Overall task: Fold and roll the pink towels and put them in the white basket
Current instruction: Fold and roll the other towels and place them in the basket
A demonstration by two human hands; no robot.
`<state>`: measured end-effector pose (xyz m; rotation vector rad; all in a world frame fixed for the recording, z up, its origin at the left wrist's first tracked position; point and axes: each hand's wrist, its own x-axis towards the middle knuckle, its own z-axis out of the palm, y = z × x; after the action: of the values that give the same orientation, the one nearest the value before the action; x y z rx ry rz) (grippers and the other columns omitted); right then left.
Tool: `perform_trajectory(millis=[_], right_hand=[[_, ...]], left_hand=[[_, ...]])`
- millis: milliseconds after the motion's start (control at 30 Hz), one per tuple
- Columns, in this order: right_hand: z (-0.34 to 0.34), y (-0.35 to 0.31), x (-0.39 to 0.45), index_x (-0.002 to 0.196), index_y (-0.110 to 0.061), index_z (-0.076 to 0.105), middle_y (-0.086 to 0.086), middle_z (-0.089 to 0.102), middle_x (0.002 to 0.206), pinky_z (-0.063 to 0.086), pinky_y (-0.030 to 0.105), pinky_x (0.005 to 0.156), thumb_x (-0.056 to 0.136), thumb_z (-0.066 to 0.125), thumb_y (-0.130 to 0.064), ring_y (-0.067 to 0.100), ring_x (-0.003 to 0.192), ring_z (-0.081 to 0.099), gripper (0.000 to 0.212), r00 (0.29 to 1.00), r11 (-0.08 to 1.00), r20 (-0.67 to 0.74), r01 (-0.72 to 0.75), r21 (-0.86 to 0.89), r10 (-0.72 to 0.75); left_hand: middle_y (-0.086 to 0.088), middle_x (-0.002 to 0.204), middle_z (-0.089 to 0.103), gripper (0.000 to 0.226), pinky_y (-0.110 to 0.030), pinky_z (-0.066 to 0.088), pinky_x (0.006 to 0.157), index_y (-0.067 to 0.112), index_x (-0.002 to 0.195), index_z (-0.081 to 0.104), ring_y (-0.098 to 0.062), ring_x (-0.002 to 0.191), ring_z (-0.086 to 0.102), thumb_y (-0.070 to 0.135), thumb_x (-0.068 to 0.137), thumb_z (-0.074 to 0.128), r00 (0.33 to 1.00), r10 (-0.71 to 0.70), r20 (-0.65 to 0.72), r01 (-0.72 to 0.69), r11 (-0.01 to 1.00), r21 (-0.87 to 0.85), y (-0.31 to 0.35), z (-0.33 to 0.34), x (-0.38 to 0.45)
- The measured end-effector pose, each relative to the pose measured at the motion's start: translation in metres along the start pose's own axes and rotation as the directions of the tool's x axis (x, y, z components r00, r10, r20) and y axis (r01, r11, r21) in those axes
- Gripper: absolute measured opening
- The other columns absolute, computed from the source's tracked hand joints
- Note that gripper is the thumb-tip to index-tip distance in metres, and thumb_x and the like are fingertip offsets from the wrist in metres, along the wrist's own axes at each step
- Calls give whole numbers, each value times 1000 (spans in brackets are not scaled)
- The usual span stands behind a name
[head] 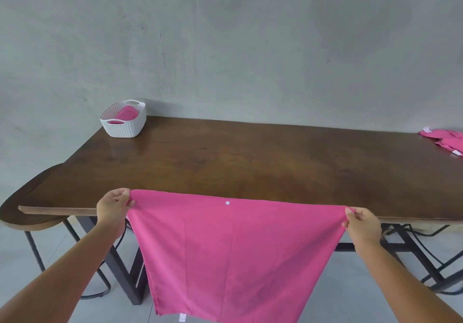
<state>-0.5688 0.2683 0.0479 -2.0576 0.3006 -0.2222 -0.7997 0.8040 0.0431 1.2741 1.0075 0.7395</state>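
A pink towel [233, 252] hangs spread out in front of the table's near edge, with a small white snap near its top edge. My left hand [112, 207] pinches its top left corner. My right hand [360, 223] pinches its top right corner. The cloth droops down below the table edge toward the floor. A white woven basket [117, 129] stands at the far left corner of the table with a rolled pink towel [125, 114] inside. More pink towels [446, 139] lie in a loose pile at the far right of the table.
The dark wooden table [238, 157] stands against a grey wall. A round wooden stool [30, 212] stands at the table's left end. Black metal table legs and a cable show beneath, above a pale tiled floor.
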Motion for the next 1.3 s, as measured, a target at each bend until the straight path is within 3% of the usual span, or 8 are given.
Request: perform_trajectory(millis=[133, 367, 567, 700, 833, 933, 1033, 1300], right_hand=[[9, 1, 35, 90, -11, 67, 13, 68, 67, 41, 35, 71, 99, 55, -13, 35, 78, 65, 15, 998, 999, -63, 20, -51, -23], [31, 2, 82, 101, -10, 65, 13, 70, 84, 60, 47, 79, 105, 50, -13, 23, 58, 67, 16, 972, 964, -106, -185, 190, 208], [55, 9, 104, 100, -16, 59, 3, 66, 66, 58, 44, 81, 107, 44, -17, 29, 63, 70, 17, 972, 963, -90, -199, 179, 218], [66, 19, 115, 106, -13, 60, 10, 70, 69, 52, 34, 74, 108, 41, -19, 22, 61, 69, 20, 979, 973, -71, -182, 139, 193], [73, 21, 131, 103, -15, 58, 6, 69, 66, 55, 40, 85, 108, 41, -18, 23, 64, 71, 18, 989, 984, -58, -131, 117, 138], [79, 20, 144, 101, -14, 57, 6, 69, 65, 56, 40, 86, 108, 41, -16, 24, 65, 71, 18, 992, 988, -64, -100, 115, 108], [86, 18, 158, 98, -16, 57, 5, 69, 64, 55, 42, 87, 107, 41, -15, 27, 69, 72, 18, 994, 992, -69, -83, 96, 89], [114, 0, 206, 99, -14, 59, 5, 68, 64, 58, 42, 85, 106, 47, -15, 10, 54, 68, 14, 994, 994, -90, -61, 94, 70]], left_hand=[[-2, 85, 61, 25, -13, 55, 70, 1, 126, 64, -8, 75, 61, 3, 101, 59, 1000, 10, -20, -10, 1000, 5, -2, 37, -3], [4, 84, 61, 25, -45, 51, 94, -3, 122, 69, -24, 96, 57, 4, 99, 61, 999, 6, -52, 7, 971, 238, -7, 87, -5], [1, 76, 58, 22, -26, 38, 62, -3, 117, 69, -15, 69, 49, 6, 102, 55, 997, 24, -70, 6, 914, 406, -11, 108, 1], [-4, 80, 61, 16, -22, 38, 65, 4, 106, 68, -19, 77, 54, 5, 103, 53, 992, 28, -121, 22, 918, 397, -18, 120, 4], [2, 77, 60, 14, -30, 43, 76, 10, 106, 67, -13, 71, 54, 11, 104, 53, 964, 29, -264, 68, 933, 353, -28, 141, 5], [-7, 87, 65, 16, -36, 43, 84, 7, 108, 67, -24, 85, 58, 13, 105, 52, 946, 59, -318, 65, 929, 365, -35, 158, 9], [-9, 103, 67, 14, -37, 44, 86, 9, 108, 65, -26, 95, 58, 14, 104, 53, 934, 98, -344, 39, 929, 368, -38, 174, 18], [-5, 97, 64, 9, -29, 41, 84, 12, 104, 63, -24, 92, 60, 11, 100, 55, 917, 208, -340, -65, 920, 386, -32, 226, 57]])
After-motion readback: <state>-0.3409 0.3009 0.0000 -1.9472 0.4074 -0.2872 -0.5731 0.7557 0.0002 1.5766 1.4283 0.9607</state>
